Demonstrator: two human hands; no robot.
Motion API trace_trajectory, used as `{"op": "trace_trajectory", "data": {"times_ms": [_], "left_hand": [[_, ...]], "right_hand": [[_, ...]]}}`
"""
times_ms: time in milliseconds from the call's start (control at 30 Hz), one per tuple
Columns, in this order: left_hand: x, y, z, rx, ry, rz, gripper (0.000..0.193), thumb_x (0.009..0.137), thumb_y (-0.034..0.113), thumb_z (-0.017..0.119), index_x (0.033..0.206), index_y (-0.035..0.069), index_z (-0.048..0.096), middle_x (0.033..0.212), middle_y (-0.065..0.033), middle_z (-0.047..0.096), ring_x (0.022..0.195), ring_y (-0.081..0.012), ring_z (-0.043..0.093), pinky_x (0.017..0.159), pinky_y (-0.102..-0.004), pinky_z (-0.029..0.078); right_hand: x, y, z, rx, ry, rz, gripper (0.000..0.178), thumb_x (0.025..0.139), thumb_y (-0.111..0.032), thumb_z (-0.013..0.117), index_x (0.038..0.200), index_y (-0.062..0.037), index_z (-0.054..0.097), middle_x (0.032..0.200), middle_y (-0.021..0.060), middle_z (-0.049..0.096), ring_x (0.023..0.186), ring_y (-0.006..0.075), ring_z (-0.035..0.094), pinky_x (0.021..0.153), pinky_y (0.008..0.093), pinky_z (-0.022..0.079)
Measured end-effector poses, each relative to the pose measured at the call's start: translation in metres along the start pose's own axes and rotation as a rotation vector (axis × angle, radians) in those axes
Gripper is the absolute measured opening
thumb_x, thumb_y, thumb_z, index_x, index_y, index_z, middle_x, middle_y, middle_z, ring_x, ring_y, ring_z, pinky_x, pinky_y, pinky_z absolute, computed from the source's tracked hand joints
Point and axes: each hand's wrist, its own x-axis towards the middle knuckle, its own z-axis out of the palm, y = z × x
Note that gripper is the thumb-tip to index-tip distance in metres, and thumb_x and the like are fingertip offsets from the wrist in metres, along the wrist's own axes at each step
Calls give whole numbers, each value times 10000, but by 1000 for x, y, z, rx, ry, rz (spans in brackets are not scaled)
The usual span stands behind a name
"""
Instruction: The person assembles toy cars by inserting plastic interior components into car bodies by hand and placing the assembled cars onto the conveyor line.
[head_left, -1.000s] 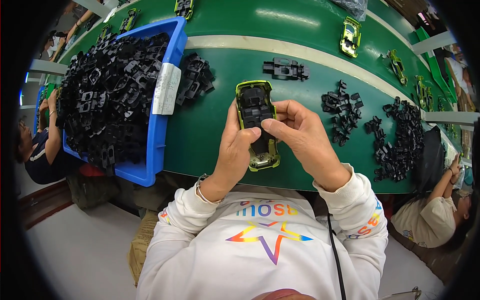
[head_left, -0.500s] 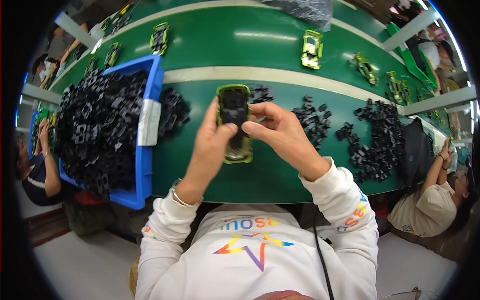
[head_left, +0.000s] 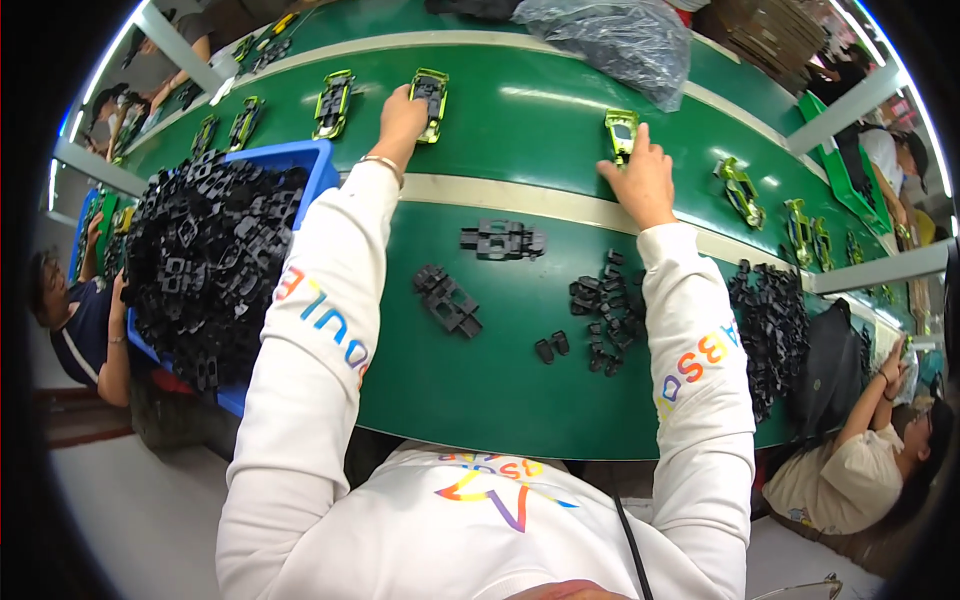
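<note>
At the left, my left hand [head_left: 402,122] is closed on the near left side of a lime-green toy car shell with a black underside [head_left: 430,98], on the far green strip. My right hand [head_left: 642,180] reaches to another lime-green toy car shell [head_left: 621,130], whose pale inside shows. Its fingers and thumb are around the near end, which they partly hide. Between my forearms, two black plastic chassis parts [head_left: 503,240] lie apart on the near table. A pair of small black pieces [head_left: 551,346] sits beside a loose cluster of small black parts [head_left: 602,305].
A blue bin [head_left: 318,170] heaped with black parts stands at my left. More black parts [head_left: 768,320] are piled at my right. Several green car shells [head_left: 334,104] sit along the far strip. Clear plastic sheeting [head_left: 610,45] lies beyond. People work on both sides.
Both hands have moved forward and apart from the middle. The toy car that both held is now at the far strip under my left hand; my right hand has reached another car.
</note>
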Motion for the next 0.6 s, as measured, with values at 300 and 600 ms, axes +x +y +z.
{"op": "trace_trajectory", "data": {"times_ms": [300,600], "left_hand": [[-138,97,-16,-516,-217,7,726,909,473,642,1374,-45,436,1327,-206,556,1267,-339,507,1048,-443,407],[-270,84,-104,-1266,-418,-427,474,1055,413,431,1407,94,433,1336,-107,584,1253,-349,558,1000,-457,508]], "right_hand": [[-47,-61,-52,714,-68,-181,808,778,-254,812,1415,53,421,1274,236,609,1111,309,633,960,370,493],[-111,-127,-76,676,-466,-228,754,813,-308,790,1439,-40,465,1376,179,486,1267,304,510,1048,358,426]]}}
